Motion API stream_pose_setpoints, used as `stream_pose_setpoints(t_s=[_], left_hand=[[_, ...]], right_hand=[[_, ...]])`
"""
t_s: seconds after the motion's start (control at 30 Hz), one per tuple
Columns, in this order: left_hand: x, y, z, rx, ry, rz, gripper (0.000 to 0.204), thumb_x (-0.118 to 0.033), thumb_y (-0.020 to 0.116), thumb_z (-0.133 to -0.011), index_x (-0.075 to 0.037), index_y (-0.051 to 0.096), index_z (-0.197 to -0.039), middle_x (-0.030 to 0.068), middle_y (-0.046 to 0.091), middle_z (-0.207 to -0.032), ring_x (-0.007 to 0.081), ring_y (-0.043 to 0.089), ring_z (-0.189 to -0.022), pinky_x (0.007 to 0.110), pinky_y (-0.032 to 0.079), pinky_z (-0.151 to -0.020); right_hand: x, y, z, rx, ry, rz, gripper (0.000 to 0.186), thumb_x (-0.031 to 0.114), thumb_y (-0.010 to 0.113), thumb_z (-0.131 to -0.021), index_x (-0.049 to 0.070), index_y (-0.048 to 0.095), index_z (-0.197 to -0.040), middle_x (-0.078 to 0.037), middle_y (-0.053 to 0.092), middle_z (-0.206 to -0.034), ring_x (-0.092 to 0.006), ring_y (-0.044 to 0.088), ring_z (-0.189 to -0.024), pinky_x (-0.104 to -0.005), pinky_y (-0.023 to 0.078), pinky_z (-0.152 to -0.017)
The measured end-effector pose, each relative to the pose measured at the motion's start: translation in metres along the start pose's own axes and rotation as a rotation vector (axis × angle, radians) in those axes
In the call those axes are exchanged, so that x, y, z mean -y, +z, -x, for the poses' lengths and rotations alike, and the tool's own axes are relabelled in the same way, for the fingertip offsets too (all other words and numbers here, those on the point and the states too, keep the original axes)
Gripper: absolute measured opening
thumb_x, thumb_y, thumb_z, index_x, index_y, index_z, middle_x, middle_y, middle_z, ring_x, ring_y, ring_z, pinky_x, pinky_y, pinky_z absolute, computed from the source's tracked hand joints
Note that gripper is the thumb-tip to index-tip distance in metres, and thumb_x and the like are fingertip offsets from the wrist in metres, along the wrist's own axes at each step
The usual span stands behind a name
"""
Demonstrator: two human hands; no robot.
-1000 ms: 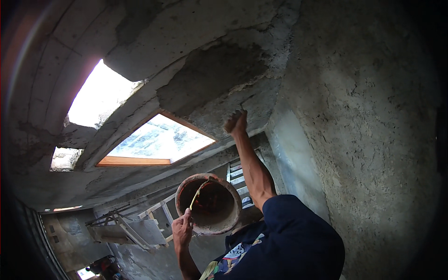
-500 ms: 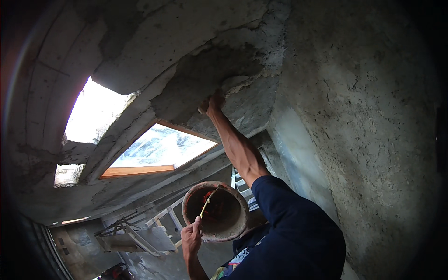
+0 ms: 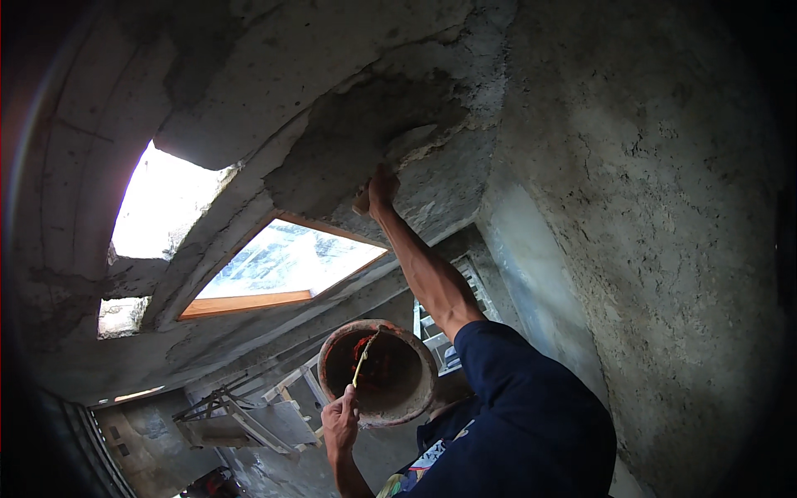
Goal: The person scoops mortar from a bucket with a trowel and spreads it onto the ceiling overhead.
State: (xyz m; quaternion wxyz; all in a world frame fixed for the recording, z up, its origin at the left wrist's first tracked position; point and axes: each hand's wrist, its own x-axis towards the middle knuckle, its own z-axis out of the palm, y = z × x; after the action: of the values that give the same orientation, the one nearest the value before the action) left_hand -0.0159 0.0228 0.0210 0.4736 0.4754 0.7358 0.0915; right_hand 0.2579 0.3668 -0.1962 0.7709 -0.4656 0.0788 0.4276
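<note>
My raised right hand (image 3: 383, 187) is closed around the wooden handle of a trowel (image 3: 361, 202). The blade appears to lie against a dark, damp-looking patch of plaster (image 3: 357, 124) on the wall, though its outline is faint there. Lower down, my left hand (image 3: 339, 422) grips the yellowish cord handle (image 3: 360, 372) of a mortar-crusted bucket (image 3: 425, 392). The bucket hangs tilted with its mouth toward me. Something red shows inside it, and its bottom is in shadow.
A wood-framed window (image 3: 290, 261) and a bright rough opening (image 3: 162, 203) lie left of the patch. A rough wall (image 3: 647, 207) rises close on my right. Below stand a wooden trestle (image 3: 257, 423) and a ladder (image 3: 427, 324).
My right hand with the trowel has shifted slightly downward. The bucket in my left hand has moved a little left and up.
</note>
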Motion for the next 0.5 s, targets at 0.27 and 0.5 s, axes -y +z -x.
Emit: stream_pose_setpoints(t_s=[0.27,0.5], left_hand=[[0.0,0.001,-0.001,0.025,0.002,0.022,0.06,-0.047,0.056,-0.099,-0.005,0.047,-0.058,-0.0038,0.04,-0.052,0.0053,0.034,-0.049,0.028,0.024,-0.045],[-0.004,0.008,0.004,0.028,0.004,-0.026,0.06,-0.048,0.056,-0.099,-0.004,0.048,-0.059,-0.0036,0.042,-0.053,0.0056,0.035,-0.05,0.028,0.025,-0.046]], right_hand=[[-0.008,0.004,0.03,0.088,0.05,-0.096,0.028,0.032,0.057,-0.098,0.004,0.055,-0.096,-0.002,0.052,-0.064,-0.0136,0.051,-0.049,-0.0316,0.04,-0.044],[-0.001,-0.038,0.044,0.051,0.153,-0.09,0.029,0.034,0.054,-0.097,0.008,0.05,-0.086,-0.001,0.047,-0.062,-0.0137,0.049,-0.048,-0.0335,0.042,-0.044]])
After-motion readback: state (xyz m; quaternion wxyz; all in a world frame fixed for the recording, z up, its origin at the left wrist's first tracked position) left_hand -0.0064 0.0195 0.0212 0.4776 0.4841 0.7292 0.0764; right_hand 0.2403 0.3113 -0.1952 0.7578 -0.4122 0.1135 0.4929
